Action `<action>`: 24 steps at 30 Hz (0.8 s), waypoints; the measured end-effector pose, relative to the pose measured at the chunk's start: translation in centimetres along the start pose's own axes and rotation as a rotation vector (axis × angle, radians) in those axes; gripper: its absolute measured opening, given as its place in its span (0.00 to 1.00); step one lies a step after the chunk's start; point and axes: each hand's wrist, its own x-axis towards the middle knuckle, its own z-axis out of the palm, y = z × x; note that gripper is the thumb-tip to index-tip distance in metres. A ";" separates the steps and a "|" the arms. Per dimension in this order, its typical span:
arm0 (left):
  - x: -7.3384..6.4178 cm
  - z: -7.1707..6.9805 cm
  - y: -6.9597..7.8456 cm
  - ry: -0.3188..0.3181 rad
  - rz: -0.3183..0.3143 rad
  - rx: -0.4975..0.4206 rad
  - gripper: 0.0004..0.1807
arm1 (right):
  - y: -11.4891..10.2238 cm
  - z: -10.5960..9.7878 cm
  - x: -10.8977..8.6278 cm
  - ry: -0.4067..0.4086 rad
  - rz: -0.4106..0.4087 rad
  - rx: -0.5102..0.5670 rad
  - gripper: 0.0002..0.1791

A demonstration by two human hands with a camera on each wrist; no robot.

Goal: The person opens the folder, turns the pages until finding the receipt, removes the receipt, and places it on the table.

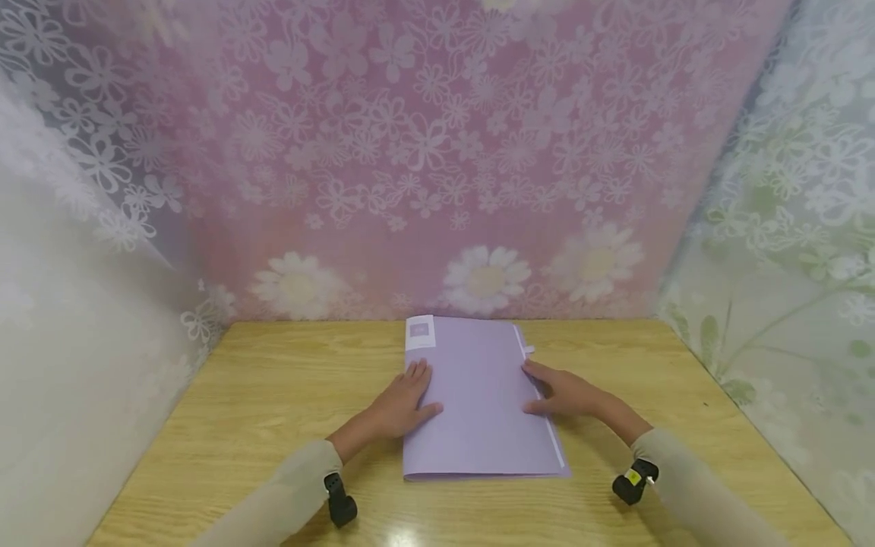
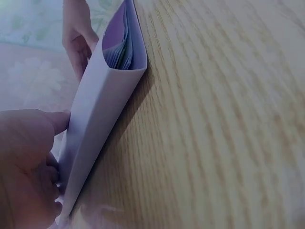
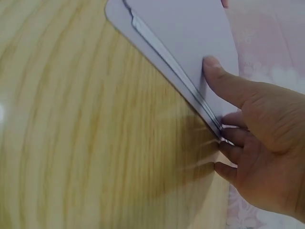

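Observation:
A closed light-purple file folder (image 1: 481,410) lies on the wooden table, a white label (image 1: 420,332) at its upper left. My left hand (image 1: 402,403) rests on the folder's left side, fingers extended over the spine and thumb on the cover. The left wrist view shows sheets (image 2: 123,55) inside the folder's open end. At the folder's right edge, my right hand (image 1: 570,393) touches it with thumb on the cover. In the right wrist view the right hand's fingertips (image 3: 228,133) meet the edge beside a pale strip (image 3: 167,57).
The wooden table (image 1: 287,380) extends on both sides of the folder. Flower-patterned pink wall covering (image 1: 424,152) stands behind it, with pale floral panels at left and right. A small tab (image 1: 529,349) sticks out from the folder's right edge.

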 end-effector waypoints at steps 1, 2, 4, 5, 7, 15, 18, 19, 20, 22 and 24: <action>0.0 -0.2 0.1 -0.010 -0.002 0.020 0.42 | 0.1 -0.3 -0.1 -0.010 -0.020 -0.008 0.53; 0.1 -0.3 0.2 -0.019 -0.003 0.038 0.42 | 0.2 -0.5 -0.3 -0.026 -0.027 -0.004 0.54; 0.1 -0.6 0.4 -0.032 -0.002 0.077 0.42 | 0.5 -1.1 -0.5 -0.057 -0.052 -0.004 0.56; 0.2 -0.7 0.4 -0.039 0.000 0.097 0.42 | 0.6 -1.3 -0.6 -0.071 -0.066 -0.007 0.57; 0.2 -0.9 0.5 -0.050 0.002 0.126 0.42 | 0.9 -1.7 -0.8 -0.104 -0.078 -0.007 0.60; 0.6 -0.7 0.2 -0.098 -0.006 0.245 0.43 | 1.6 -2.1 -1.3 -0.185 -0.098 0.028 0.66; 0.8 -0.6 0.1 -0.107 0.010 0.270 0.43 | 1.5 -2.0 -1.3 -0.181 -0.105 0.031 0.65; 0.8 -0.6 0.1 -0.110 0.021 0.279 0.42 | 1.4 -2.0 -1.3 -0.181 -0.104 0.028 0.65; 0.8 -0.5 0.2 -0.111 0.037 0.292 0.41 | 1.4 -2.0 -1.3 -0.180 -0.105 0.024 0.65; 0.8 -0.6 0.6 -0.116 0.075 0.309 0.37 | 1.3 -2.0 -1.2 -0.181 -0.106 0.019 0.65; 0.6 -0.6 1.2 -0.123 0.110 0.321 0.34 | 1.3 -1.8 -1.3 -0.183 -0.099 0.026 0.65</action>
